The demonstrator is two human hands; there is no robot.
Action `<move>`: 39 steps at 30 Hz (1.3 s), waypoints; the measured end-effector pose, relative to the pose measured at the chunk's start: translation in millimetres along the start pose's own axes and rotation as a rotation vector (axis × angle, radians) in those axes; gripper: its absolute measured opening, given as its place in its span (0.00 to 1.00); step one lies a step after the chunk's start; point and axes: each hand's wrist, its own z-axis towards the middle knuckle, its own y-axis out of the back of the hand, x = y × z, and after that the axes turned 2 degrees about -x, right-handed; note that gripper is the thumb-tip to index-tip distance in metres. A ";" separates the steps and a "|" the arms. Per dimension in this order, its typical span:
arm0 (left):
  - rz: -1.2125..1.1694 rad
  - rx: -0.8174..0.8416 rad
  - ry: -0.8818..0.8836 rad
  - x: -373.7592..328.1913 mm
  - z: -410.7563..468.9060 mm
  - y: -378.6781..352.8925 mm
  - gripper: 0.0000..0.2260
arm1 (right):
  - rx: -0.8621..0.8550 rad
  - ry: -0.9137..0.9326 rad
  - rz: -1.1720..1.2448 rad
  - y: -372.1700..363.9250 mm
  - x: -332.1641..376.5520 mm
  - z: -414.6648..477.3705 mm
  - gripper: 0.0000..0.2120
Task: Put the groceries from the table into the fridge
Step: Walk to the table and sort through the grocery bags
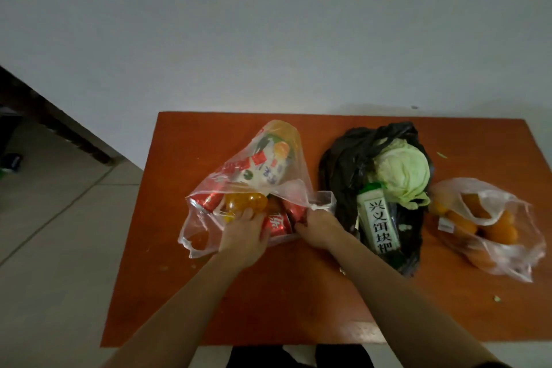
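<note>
At the near edge of the orange table [185,293], my left hand [243,236] reaches into the clear plastic bag [286,185], fingers curled over a yellow-orange bottle [246,202] among red cans [279,225]; whether they have closed on it I cannot tell. My right hand [318,225] pinches the bag's rim open. Right of it lie a black bag [343,164] with a cabbage [403,172] and a labelled packet [379,222], then a bag of oranges [493,227]. No fridge is in view. Pulling the bottle could drag the thin plastic and send the cans rolling.

A home room: grocery bags [254,176] on a table [185,278] (bare white wall).
</note>
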 end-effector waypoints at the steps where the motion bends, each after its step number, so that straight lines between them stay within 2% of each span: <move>1: 0.050 0.012 -0.018 1.3 1.7 -2.5 0.21 | 0.008 -0.023 -0.022 -1.5 1.1 1.2 0.23; 5: 0.154 0.043 -0.080 3.0 2.1 -10.3 0.26 | -0.009 -0.061 0.090 -8.6 7.4 4.5 0.25; 10: 0.078 0.119 -0.081 2.1 -5.7 -22.4 0.30 | -0.066 -0.119 0.230 -7.9 14.5 5.0 0.26; 15: -0.133 0.162 0.079 7.3 -3.9 -21.3 0.35 | 0.013 -0.270 0.440 1.5 16.9 -8.4 0.37; 16: -0.149 0.159 0.101 7.9 -4.5 -19.5 0.36 | 0.033 -0.283 0.456 7.3 18.8 -15.2 0.35; 17: -0.167 0.145 0.129 8.0 -6.7 -16.6 0.37 | 0.048 -0.270 0.470 11.6 19.3 -20.3 0.28; 19: -0.231 0.094 0.195 7.8 -13.5 -10.1 0.38 | 0.032 -0.243 0.516 17.8 18.1 -28.9 0.18; 22: -0.289 0.005 0.262 4.8 -29.7 2.3 0.42 | -0.038 -0.206 0.569 20.3 18.2 -42.1 0.16; 26: -0.349 -0.147 0.338 -0.7 -53.8 23.8 0.42 | -0.106 -0.094 0.543 23.6 19.5 -67.4 0.12; 29: -0.399 -0.284 0.404 -8.4 -75.2 39.4 0.44 | -0.142 -0.013 0.628 25.3 18.5 -89.3 0.15; 32: -0.463 -0.400 0.479 -16.9 -96.2 51.6 0.42 | -0.166 0.061 0.741 21.1 14.5 -107.5 0.16; 35: -0.559 -0.507 0.516 -27.3 -109.5 64.7 0.40 | -0.263 0.110 0.810 21.0 3.9 -127.0 0.19; 39: -0.722 -0.618 0.450 -49.0 -116.0 84.7 0.40 | -0.427 0.100 0.931 29.4 -17.9 -159.7 0.20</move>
